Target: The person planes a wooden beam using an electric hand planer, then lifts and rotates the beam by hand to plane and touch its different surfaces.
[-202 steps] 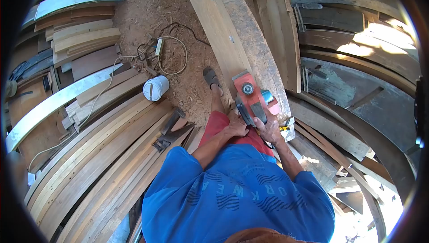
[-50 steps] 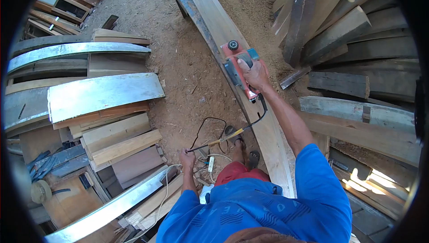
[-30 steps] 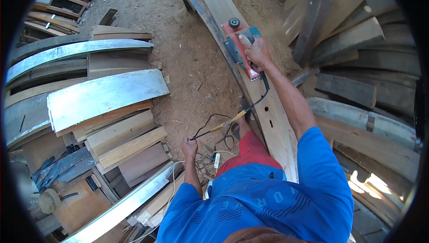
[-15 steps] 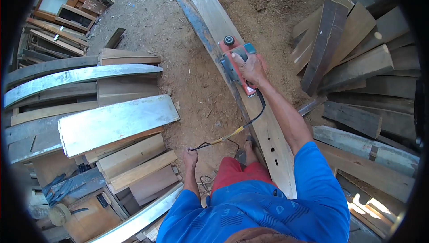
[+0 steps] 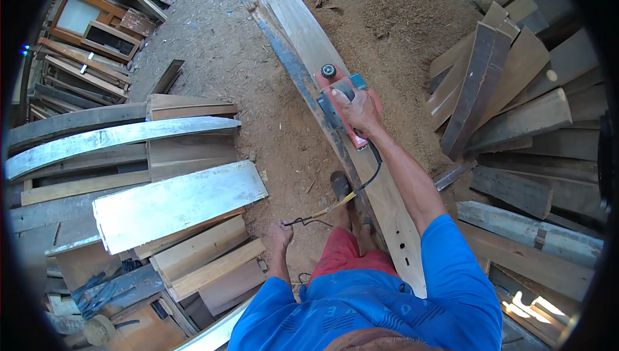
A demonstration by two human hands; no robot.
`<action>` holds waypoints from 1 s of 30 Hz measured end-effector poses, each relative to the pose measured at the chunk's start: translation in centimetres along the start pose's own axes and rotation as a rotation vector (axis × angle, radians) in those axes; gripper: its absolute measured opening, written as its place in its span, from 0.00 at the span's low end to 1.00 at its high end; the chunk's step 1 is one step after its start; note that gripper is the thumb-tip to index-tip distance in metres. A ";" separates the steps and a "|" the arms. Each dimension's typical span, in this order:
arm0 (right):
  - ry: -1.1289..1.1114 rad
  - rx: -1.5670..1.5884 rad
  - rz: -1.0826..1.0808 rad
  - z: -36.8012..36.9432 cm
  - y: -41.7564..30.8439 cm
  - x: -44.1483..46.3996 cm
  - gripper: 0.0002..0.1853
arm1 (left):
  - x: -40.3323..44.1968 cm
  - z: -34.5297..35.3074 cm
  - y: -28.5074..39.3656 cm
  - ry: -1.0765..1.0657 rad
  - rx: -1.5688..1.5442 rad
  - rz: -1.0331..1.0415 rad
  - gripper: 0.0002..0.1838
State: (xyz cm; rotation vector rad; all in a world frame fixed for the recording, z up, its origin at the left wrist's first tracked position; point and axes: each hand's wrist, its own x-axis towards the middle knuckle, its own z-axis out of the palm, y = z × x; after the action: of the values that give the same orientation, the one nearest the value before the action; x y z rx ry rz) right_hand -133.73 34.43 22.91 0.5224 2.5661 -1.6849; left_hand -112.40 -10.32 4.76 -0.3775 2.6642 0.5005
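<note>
The power tool (image 5: 331, 107) sits on the face of a long board (image 5: 389, 202), partway along it, with its knob (image 5: 329, 71) toward the board's far end. With its red casing and motor housing, it is probably rather heavy for its size, stiff, and not easily harmed by a firm grasp. The top handle looks the natural place to take hold; the knob would offer a second hold toward the front. Its flat base would likely slide readily over smooth wood.

The right hand (image 5: 361, 112) is wrapped over that handle, palm down, though the undersides of the fingers are hidden. The right forearm reaches forward over the board, the arm nearly straight from the blue sleeve (image 5: 458, 248).

From the tool's rear a cord (image 5: 332, 208), dark with a yellow stretch, bows over the board's near side to the left hand (image 5: 281, 235). That hand is closed on the cord, out to the person's left and well apart from the board, its elbow low beside the body. The cord should be light and bendy, easily led with a loose fist.

Beneath the board shows the blue-stained edge of a bench (image 5: 284, 51).
</note>
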 end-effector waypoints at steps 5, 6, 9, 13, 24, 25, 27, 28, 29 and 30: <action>0.063 0.009 -0.057 1.5 -0.3 5.1 0.49 | 5.1 4.7 0.2 -0.157 -0.002 -0.005 0.08; 0.116 0.035 -0.108 2.0 -0.4 5.8 0.48 | 5.7 3.4 2.5 -0.284 0.079 -0.071 0.12; 0.079 0.018 0.009 2.3 -1.3 8.9 0.45 | 8.4 0.2 8.3 -0.454 0.150 -0.010 0.22; 0.078 -0.005 0.007 2.7 -2.9 13.1 0.44 | 20.4 7.9 9.9 -0.271 -0.309 -0.019 0.38; 0.100 -0.005 -0.029 4.6 -5.1 23.2 0.41 | 35.2 -0.8 40.7 0.146 -0.833 -0.071 0.32; 0.120 -0.026 -0.034 4.7 -5.3 24.1 0.40 | 34.9 -0.9 41.0 0.156 -0.817 -0.062 0.32; 0.155 -0.063 -0.050 5.0 -5.9 25.9 0.37 | 34.7 -1.4 41.0 0.185 -0.784 -0.045 0.32; 0.184 -0.049 -0.089 5.1 -6.4 27.0 0.37 | 35.0 -1.2 41.2 0.206 -0.772 -0.046 0.32; 0.212 -0.036 -0.125 5.2 -6.8 28.0 0.38 | 35.0 -0.9 41.3 0.224 -0.758 -0.050 0.32; 0.235 -0.024 -0.157 5.4 -7.1 28.7 0.38 | 34.9 -0.7 41.1 0.242 -0.743 -0.059 0.32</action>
State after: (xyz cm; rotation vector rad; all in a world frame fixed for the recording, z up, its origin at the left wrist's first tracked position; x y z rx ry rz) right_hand -163.77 34.55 21.11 0.5625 2.8581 -1.7323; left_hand -157.00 19.89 2.06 -0.7588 2.5788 1.5092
